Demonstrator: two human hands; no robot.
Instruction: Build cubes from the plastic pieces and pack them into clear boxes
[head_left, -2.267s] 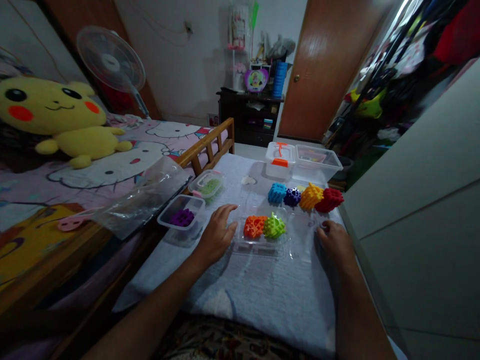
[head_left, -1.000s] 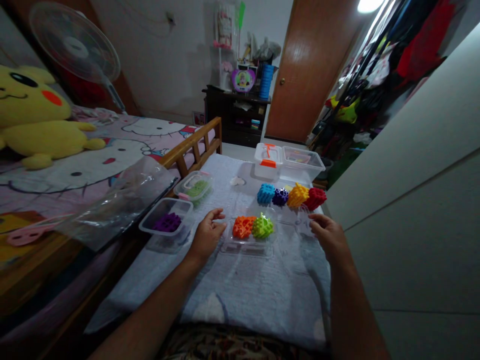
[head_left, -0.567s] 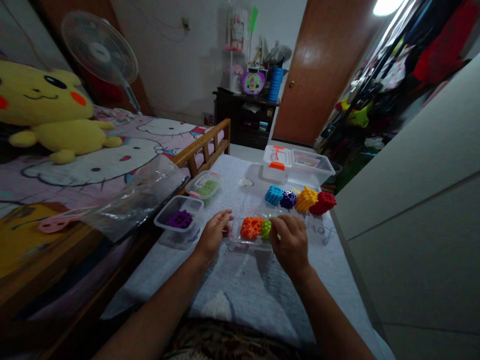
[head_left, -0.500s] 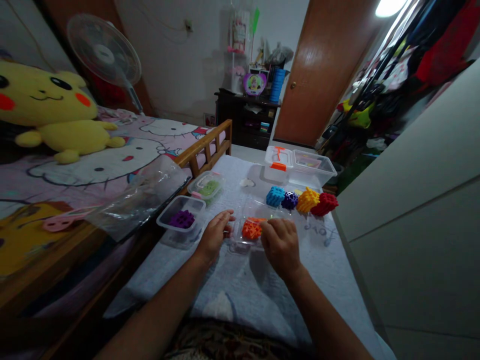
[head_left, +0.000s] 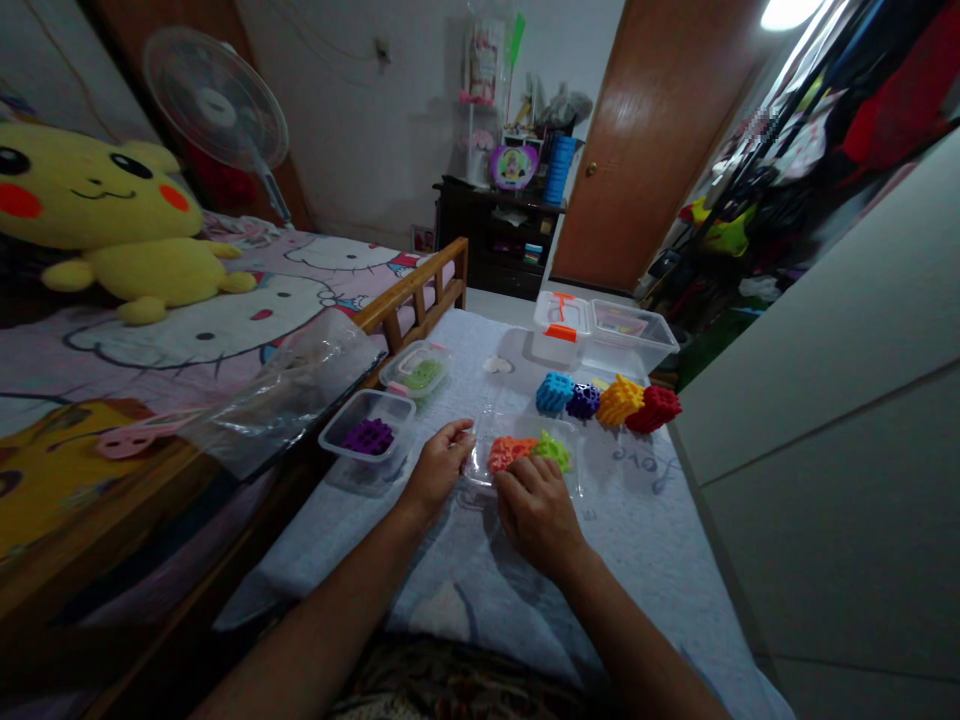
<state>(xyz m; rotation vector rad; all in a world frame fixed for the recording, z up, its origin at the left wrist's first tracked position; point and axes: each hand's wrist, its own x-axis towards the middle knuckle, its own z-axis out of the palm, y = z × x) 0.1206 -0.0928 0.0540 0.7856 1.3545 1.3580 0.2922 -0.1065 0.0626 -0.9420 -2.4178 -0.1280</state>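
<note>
A clear plastic container (head_left: pixel 480 468) lies before me on the cloth, with orange notched plastic pieces (head_left: pixel 513 452) on its left and lime-green ones (head_left: pixel 553 450) on its right. My left hand (head_left: pixel 435 468) has its bent fingers against the container's left edge, apparently gripping it. Over the front of the container, my right hand (head_left: pixel 541 508) is closed, its curled fingertips at the near side of the orange pieces. Whatever those fingers pinch, if anything, is hidden.
Left stand a tub (head_left: pixel 328 440) of purple pieces and a lidded tub (head_left: pixel 390 375) of green ones. Blue (head_left: pixel 555 392), dark purple (head_left: pixel 583 401), yellow (head_left: pixel 620 400) and red clusters (head_left: pixel 654 409) sit behind right. Clear boxes (head_left: pixel 626 345) stand farther back. A wooden bed rail (head_left: pixel 420 290) borders the left.
My right hand has moved left and slightly down, from the container's middle to the orange pieces' near side, uncovering the lime-green pieces. My left hand stays at the container's left edge.
</note>
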